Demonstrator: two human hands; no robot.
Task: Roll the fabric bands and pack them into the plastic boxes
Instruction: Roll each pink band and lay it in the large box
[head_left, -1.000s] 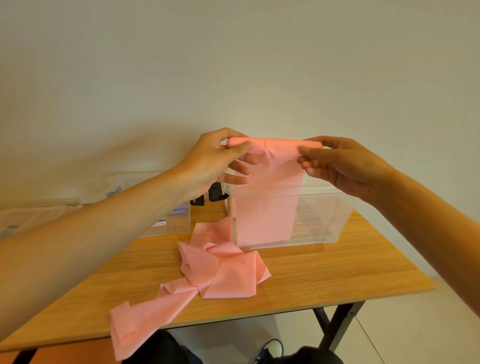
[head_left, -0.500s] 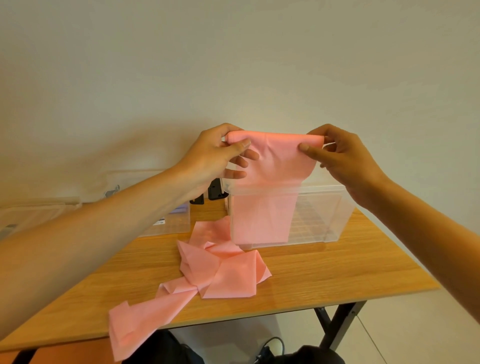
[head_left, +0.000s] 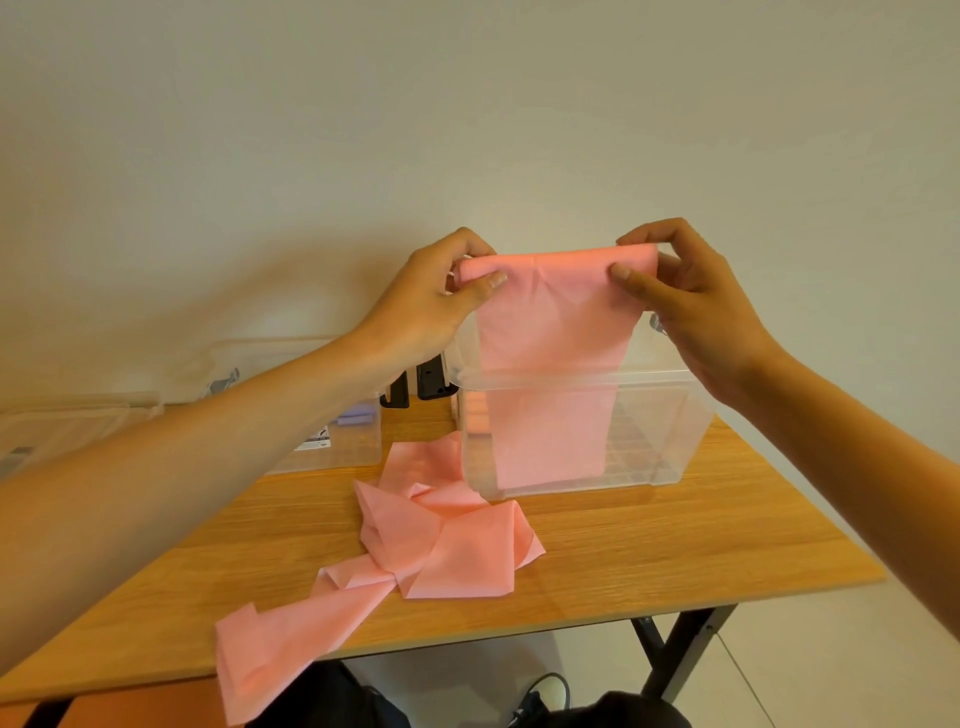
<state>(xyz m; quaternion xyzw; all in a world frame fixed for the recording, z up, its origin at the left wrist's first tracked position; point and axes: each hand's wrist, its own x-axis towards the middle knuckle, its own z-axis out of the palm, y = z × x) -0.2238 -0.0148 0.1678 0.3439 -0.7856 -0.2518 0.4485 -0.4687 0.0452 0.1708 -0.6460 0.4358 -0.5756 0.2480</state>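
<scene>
I see one wooden table (head_left: 675, 545) on black legs. On it I count at least three clear plastic boxes: the right box (head_left: 660, 431) nearest my view, the labelled box (head_left: 343, 452) behind the left forearm, and the far-left box (head_left: 62, 426) at the picture's edge. There is one pink fabric band (head_left: 556, 312). Its rolled top end is held up above the right box, and its length shows through that box's clear wall; I cannot tell whether it is inside or behind. The rest lies crumpled on the table, one end drooping over the near edge. The left hand (head_left: 431, 306) and the right hand (head_left: 696, 312) each pinch the roll, thumb in front. Two small black objects (head_left: 431, 379) stand behind the boxes.
</scene>
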